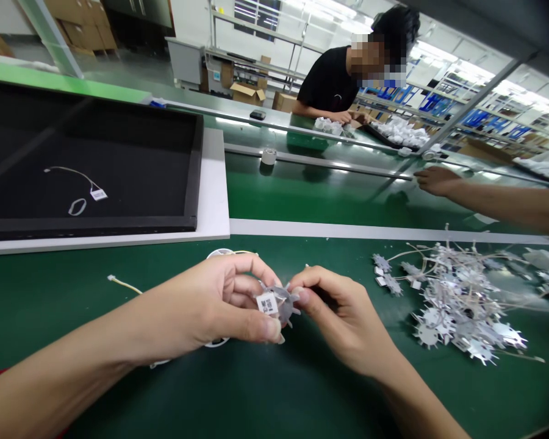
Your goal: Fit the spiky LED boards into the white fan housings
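Note:
My left hand point(219, 302) and my right hand point(336, 311) meet over the green table, both pinching one small silver star-shaped part point(281, 302) with a white code label point(268, 303) on it. A thin wire with a white plug point(119, 281) trails out to the left from under my left hand. A white round piece point(217, 253) shows behind the left fingers. A heap of the same spiky silver parts point(457, 296) with wires lies to the right of my right hand.
A large black tray point(192, 177) on a white board holds a wire with a tag point(98, 194). A neighbour's arm point(485, 201) reaches in from the right. Across the green conveyor a person in a black shirt point(329, 79) handles white parts. A tape roll point(268, 157) stands on the rail.

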{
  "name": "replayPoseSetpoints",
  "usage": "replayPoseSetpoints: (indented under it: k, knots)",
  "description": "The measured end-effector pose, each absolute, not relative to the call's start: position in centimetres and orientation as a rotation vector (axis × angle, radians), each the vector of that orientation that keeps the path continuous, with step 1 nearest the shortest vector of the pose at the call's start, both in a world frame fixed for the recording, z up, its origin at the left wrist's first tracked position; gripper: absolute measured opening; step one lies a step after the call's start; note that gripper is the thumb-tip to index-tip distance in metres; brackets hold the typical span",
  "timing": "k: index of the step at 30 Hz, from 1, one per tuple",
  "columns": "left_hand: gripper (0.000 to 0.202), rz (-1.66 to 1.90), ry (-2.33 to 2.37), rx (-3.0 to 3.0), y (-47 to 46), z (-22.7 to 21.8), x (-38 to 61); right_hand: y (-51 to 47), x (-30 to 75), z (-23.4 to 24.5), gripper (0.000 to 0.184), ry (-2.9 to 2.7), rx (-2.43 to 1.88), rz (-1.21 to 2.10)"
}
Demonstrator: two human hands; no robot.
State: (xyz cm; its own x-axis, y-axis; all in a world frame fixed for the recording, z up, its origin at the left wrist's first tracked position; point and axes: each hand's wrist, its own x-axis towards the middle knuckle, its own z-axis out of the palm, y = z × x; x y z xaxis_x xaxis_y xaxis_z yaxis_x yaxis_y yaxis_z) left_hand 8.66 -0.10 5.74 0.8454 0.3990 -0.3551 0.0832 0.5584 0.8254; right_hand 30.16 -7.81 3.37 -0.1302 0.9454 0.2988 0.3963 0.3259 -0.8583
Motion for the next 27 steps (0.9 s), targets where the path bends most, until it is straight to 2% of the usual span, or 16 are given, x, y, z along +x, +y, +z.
replayPoseSetpoints:
  k: [2, 5, 11, 14, 23, 27]
  knots:
    - [0.026, 0.199, 0.552, 0.962, 0.0, 5.7, 8.7, -7.9, 30.2, 3.4, 0.017, -1.710, -1.220, 0.749]
    - [0.028, 0.200, 0.564, 0.928, 0.0, 5.9, 8.6, -7.8, 30.2, 3.3, 0.008, -1.741, -1.164, 0.677]
    - [0.047, 0.168, 0.600, 0.842, -0.2, 6.3, 8.7, -7.5, 29.9, 2.2, 0.021, -1.893, -1.022, 0.145]
    - [0.053, 0.164, 0.618, 0.794, -0.2, 6.3, 8.8, -7.5, 29.7, 2.0, 0.022, -1.895, -1.022, 0.046]
    - [0.042, 0.201, 0.605, 0.780, 0.1, 5.9, 8.5, -7.9, 29.5, 2.8, 0.015, -1.829, -1.154, 0.322]
    - [0.039, 0.218, 0.562, 0.817, 0.1, 5.9, 8.6, -7.9, 29.7, 3.3, 0.019, -1.710, -1.217, 0.690]
